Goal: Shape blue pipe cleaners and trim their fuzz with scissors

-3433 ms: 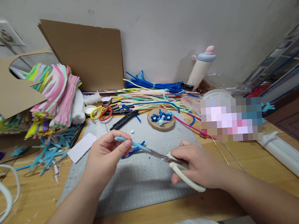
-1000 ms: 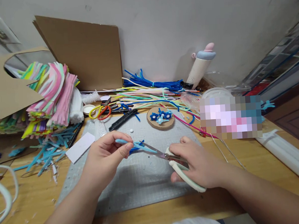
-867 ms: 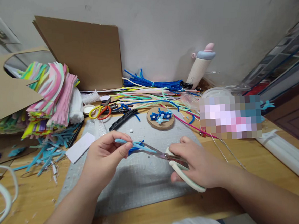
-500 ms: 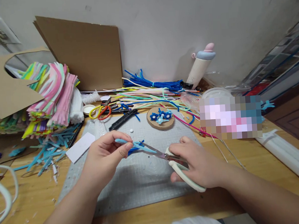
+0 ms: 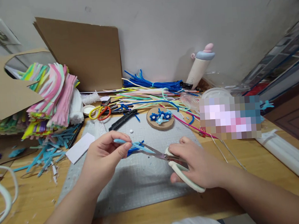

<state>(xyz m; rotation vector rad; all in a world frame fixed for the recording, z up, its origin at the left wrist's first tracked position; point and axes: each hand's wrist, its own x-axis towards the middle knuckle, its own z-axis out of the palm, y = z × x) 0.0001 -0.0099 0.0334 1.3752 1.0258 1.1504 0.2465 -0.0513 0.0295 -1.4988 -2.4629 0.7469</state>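
Between thumb and fingers, my left hand (image 5: 109, 155) pinches a light blue pipe cleaner (image 5: 120, 141) bent into a loop. My right hand (image 5: 195, 165) grips scissors (image 5: 185, 180) with pale handles, its fingers through the loops. The scissors' blades are spread, and the pipe cleaner's light blue end lies along them. Dark blue pipe cleaner pieces (image 5: 135, 148) show just behind my left fingertips; whether they are held too, I cannot tell. Beyond my hands, a round wooden slice (image 5: 163, 126) carries small blue pipe cleaner flowers (image 5: 161, 115) with white centres.
Under my hands lies a grey cutting mat (image 5: 134, 194). A black pen-like tool (image 5: 123, 120) and red-and-yellow scissors (image 5: 100, 113) lie behind. Loose pipe cleaners and a dark blue bundle (image 5: 153, 84) line the wall. Colourful bundles (image 5: 57, 94) fill the left, beside blue scraps (image 5: 50, 148).
Both hands have stayed nearly in place. The light blue end between the blades looks shorter than before, its tip now nearer my left hand.
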